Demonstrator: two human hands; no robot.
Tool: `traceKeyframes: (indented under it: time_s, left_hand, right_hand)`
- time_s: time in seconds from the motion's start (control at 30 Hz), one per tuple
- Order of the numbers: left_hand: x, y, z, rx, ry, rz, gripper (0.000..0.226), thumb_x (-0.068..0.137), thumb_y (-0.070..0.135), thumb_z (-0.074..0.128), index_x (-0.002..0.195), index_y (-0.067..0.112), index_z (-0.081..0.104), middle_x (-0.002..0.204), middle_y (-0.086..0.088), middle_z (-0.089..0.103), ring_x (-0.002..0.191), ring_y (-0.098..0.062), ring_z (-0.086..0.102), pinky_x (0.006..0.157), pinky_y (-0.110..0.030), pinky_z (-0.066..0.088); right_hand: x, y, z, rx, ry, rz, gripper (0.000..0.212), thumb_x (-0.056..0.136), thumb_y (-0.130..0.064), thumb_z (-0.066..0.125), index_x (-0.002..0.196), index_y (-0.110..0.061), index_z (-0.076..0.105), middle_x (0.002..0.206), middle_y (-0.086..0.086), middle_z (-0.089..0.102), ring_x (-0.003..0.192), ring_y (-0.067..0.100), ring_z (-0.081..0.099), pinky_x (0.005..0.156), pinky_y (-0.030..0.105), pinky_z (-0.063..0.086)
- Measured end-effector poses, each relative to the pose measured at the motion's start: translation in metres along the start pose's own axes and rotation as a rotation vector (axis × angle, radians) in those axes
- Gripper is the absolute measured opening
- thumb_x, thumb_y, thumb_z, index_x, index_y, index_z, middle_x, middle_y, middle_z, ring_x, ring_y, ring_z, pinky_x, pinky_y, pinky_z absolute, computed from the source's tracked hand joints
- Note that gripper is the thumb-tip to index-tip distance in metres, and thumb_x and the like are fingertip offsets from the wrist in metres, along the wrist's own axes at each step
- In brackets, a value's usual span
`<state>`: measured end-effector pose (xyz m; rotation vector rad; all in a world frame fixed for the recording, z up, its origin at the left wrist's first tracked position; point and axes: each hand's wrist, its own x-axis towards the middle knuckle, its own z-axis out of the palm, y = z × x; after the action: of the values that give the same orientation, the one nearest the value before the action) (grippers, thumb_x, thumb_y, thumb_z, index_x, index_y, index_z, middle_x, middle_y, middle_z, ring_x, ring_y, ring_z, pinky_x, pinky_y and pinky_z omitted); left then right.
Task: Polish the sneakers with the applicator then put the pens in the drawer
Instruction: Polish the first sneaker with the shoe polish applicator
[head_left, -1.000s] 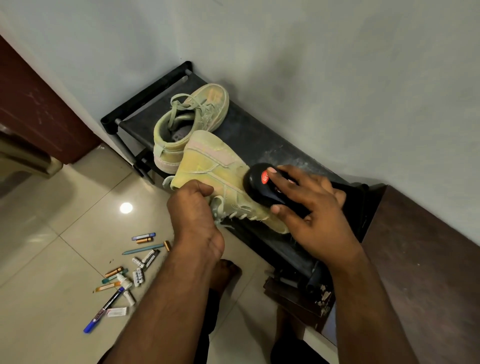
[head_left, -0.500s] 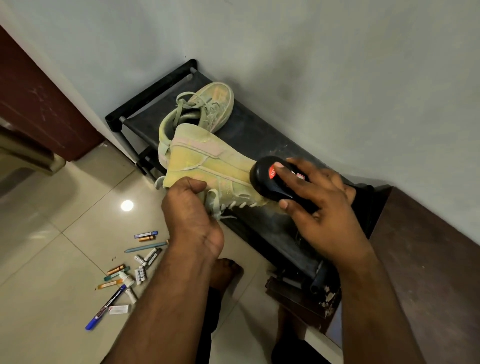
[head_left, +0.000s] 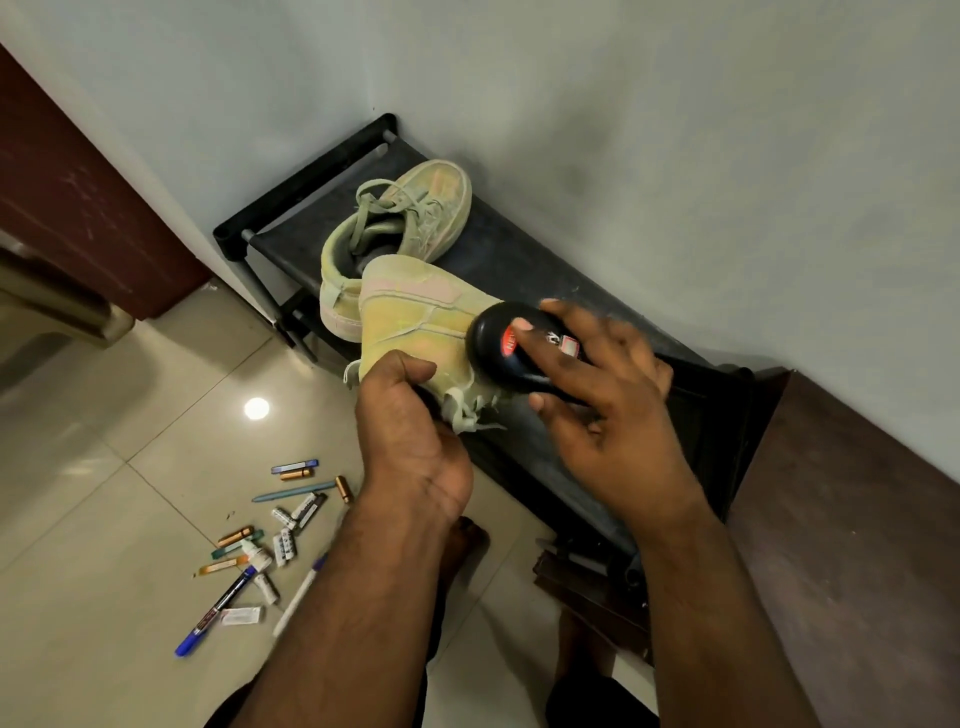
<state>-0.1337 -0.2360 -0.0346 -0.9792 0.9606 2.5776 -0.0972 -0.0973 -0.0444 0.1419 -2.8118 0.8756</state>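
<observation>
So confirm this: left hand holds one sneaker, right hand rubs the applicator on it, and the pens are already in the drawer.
Wrong on the pens: the head view shows them scattered on the floor. The rest stands: left hand holds the sneaker, right hand presses the applicator on it.

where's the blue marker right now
In the head view, the blue marker lies on the floor tiles at lower left, at the near edge of the scattered pens.

Wall (head_left: 675, 156) hems rack (head_left: 519, 260); pens (head_left: 249, 551) litter floor (head_left: 104, 519).
</observation>
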Motion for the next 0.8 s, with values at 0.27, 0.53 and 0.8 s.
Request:
traceKeyframes:
  time_s: [0.27,0.53,0.8]
  left_hand:
    - [-0.005,0.005,0.004,0.086,-0.108,0.051,0.071,0.089,0.073,0.028,0.122,0.023,0.066,0.112,-0.002,0.073,0.106,-0.019,0.069,0.087,-0.035,0.055]
    - [-0.012,0.001,0.007,0.105,-0.084,-0.015,0.079,0.085,0.080,0.021,0.117,0.025,0.068,0.105,-0.001,0.075,0.096,-0.017,0.072,0.076,-0.031,0.058]
    - [-0.001,0.003,0.001,-0.031,0.040,0.006,0.058,0.093,0.066,0.035,0.094,0.023,0.074,0.098,-0.001,0.075,0.106,-0.023,0.067,0.105,-0.043,0.045]
  right_hand:
    - [-0.002,0.013,0.000,0.076,0.006,-0.007,0.059,0.086,-0.034,0.059,0.141,-0.041,0.037,0.148,-0.013,0.040,0.133,0.017,0.039,0.106,0.052,0.029]
    - [0.001,-0.017,0.011,0.038,0.012,-0.089,0.056,0.086,-0.031,0.058,0.139,-0.037,0.042,0.147,-0.005,0.044,0.124,0.026,0.044,0.095,0.055,0.038]
    - [-0.011,0.034,-0.015,0.021,0.028,0.028,0.064,0.083,-0.028,0.063,0.140,-0.045,0.037,0.146,-0.015,0.042,0.131,0.020,0.040,0.099,0.059,0.037]
